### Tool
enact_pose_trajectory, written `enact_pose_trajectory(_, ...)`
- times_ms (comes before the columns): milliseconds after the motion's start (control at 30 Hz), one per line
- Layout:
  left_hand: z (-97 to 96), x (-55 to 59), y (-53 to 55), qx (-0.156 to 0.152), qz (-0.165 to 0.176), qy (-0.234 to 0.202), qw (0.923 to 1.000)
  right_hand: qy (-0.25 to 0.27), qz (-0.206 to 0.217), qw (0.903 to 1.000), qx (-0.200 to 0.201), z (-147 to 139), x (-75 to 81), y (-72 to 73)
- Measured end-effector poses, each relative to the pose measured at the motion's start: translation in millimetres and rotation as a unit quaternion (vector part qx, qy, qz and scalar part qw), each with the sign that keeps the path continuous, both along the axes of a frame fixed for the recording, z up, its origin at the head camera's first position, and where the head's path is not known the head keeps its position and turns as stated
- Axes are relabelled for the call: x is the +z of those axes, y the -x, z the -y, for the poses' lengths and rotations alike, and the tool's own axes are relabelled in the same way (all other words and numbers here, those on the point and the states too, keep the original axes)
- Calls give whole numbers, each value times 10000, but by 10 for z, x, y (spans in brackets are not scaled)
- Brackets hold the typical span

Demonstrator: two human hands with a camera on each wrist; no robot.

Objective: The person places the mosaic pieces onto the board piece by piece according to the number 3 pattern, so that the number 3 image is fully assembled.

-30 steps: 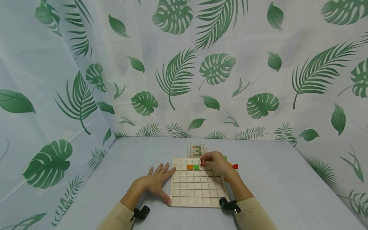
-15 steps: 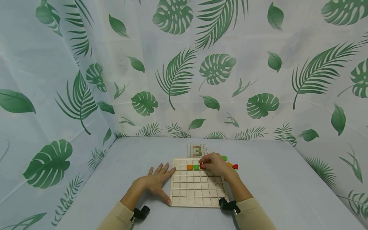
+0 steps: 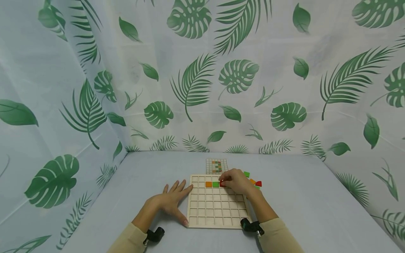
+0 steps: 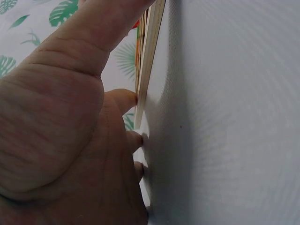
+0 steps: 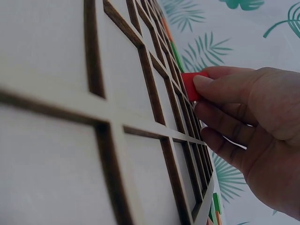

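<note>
A wooden grid board (image 3: 209, 205) lies on the table. In its second row from the back sit an orange tile (image 3: 209, 184) and a green tile (image 3: 215, 184), side by side. My right hand (image 3: 238, 181) pinches a red tile (image 5: 190, 86) between thumb and index finger, at the cell just right of the green one. In the right wrist view the red tile is tilted against the grid, part of it behind the thumb. My left hand (image 3: 171, 202) lies with spread fingers by the board's left edge, thumb and index finger touching it.
Behind the board lies a small pattern card (image 3: 216, 166) with a coloured grid. Loose pieces lie right of the board, among them a green piece (image 3: 246, 174) and a red piece (image 3: 258, 183), some partly behind the right hand. A leaf-printed curtain (image 3: 202, 88) stands behind the table.
My right hand has brought the red tile slightly nearer to me and down to the cell beside the green tile. The left hand stays where it was.
</note>
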State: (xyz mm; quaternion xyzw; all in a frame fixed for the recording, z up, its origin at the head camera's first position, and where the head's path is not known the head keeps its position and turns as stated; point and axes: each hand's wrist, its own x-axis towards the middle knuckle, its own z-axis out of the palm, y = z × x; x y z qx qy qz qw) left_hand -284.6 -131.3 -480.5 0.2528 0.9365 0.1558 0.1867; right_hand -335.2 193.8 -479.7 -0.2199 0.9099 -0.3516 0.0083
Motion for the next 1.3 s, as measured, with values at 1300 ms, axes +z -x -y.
enact_pose_trajectory(1300,12,-27,8,-77,-45,-30,10000,-500,-426,9972,367,-29,-37,6)
